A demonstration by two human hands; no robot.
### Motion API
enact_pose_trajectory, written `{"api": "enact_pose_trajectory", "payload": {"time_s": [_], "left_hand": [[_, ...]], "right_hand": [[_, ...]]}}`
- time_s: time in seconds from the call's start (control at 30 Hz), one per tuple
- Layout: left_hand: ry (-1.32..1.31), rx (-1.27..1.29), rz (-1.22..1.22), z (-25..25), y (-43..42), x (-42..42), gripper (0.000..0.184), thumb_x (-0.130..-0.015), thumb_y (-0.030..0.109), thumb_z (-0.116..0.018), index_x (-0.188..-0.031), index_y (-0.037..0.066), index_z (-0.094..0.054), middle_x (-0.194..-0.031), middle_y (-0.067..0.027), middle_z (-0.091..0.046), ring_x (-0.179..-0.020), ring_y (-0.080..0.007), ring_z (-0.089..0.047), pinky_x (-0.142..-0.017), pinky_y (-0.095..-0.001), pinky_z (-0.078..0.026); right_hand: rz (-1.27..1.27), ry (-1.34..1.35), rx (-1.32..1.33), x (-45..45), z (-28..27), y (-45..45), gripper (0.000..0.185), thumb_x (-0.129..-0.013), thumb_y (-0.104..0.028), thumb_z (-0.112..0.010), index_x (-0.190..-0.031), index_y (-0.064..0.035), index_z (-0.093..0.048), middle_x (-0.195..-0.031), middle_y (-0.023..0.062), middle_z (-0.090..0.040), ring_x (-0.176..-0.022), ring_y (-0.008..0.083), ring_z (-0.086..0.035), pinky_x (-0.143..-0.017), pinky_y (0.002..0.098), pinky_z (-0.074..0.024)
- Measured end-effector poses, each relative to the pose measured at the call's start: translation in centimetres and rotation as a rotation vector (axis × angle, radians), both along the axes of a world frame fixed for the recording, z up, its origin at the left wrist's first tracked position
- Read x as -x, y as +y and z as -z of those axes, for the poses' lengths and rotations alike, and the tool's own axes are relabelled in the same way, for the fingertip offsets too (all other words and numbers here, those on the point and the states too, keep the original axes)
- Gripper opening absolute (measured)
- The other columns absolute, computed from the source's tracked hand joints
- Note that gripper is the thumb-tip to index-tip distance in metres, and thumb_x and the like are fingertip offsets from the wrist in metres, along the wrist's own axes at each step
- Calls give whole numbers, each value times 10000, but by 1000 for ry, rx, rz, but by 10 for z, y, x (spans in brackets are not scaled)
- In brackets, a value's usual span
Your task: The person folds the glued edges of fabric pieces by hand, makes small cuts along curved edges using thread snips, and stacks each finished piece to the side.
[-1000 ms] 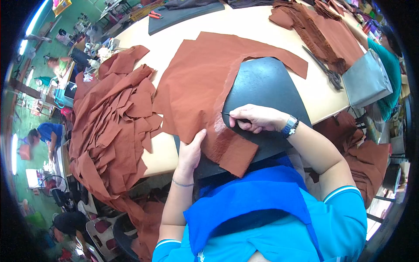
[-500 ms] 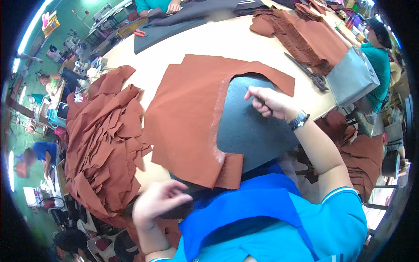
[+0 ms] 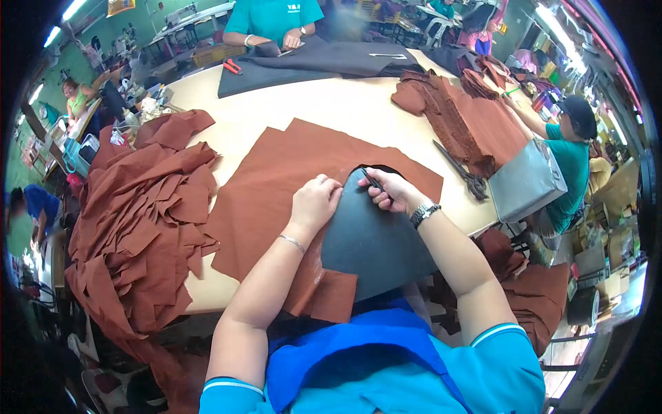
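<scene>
A large piece of rust-brown fabric (image 3: 265, 172) lies on the table, with a whitish mark along its curved inner edge. Inside that curve shows a smooth dark grey sheet (image 3: 379, 241). My left hand (image 3: 316, 201) rests at the fabric's inner edge, fingers drawn together and apparently gripping the cloth; their tips are partly hidden. My right hand (image 3: 392, 191) is closed around a small black hand tool (image 3: 373, 181), whose exact kind I cannot make out. The tool's tip is near the top of the curve, close to the fabric edge.
Crumpled brown fabric (image 3: 148, 207) is heaped on the left, hanging over the table edge. Large dark scissors (image 3: 463, 172) and a grey metal box (image 3: 527, 181) lie right. Red-handled snips (image 3: 232, 67) lie at the back, near a co-worker (image 3: 276, 27); another person (image 3: 569, 159) stands right.
My left hand has moved up and forward from near my body onto the fabric edge. My right hand has moved slightly left, to the curve's top. The view has tilted up.
</scene>
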State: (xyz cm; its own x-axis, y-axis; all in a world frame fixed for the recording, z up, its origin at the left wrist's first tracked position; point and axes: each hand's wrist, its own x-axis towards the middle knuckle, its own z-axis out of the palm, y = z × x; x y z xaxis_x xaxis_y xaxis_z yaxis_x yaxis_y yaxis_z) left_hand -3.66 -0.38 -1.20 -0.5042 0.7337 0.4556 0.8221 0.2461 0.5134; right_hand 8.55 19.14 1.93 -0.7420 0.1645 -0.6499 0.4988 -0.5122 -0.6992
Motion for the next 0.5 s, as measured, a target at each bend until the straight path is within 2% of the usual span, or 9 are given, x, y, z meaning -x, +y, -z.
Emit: {"api": "enact_pose_trajectory", "payload": {"time_s": [0.17,0.5], "left_hand": [[-12,-119,-14,0,-2,-1,117,-910,217,-685,-928,106,-719,-896,-39,-684,-785,-237,-690,-692,-364,-557],[-43,-140,-8,-2,-2,-2,110,-912,207,-684,-916,102,-717,-873,-38,-683,-749,-221,-690,-674,-351,-557]], "right_hand": [[23,-31,43,11,-4,-1,439,-1084,-441,-359,-1047,-76,-600,-668,-62,-437,-473,3,-315,-362,143,-282],[96,-49,19,22,2,3,381,-1085,-399,-394,-1041,-72,-584,-659,-61,-438,-475,6,-313,-370,148,-275]]}}
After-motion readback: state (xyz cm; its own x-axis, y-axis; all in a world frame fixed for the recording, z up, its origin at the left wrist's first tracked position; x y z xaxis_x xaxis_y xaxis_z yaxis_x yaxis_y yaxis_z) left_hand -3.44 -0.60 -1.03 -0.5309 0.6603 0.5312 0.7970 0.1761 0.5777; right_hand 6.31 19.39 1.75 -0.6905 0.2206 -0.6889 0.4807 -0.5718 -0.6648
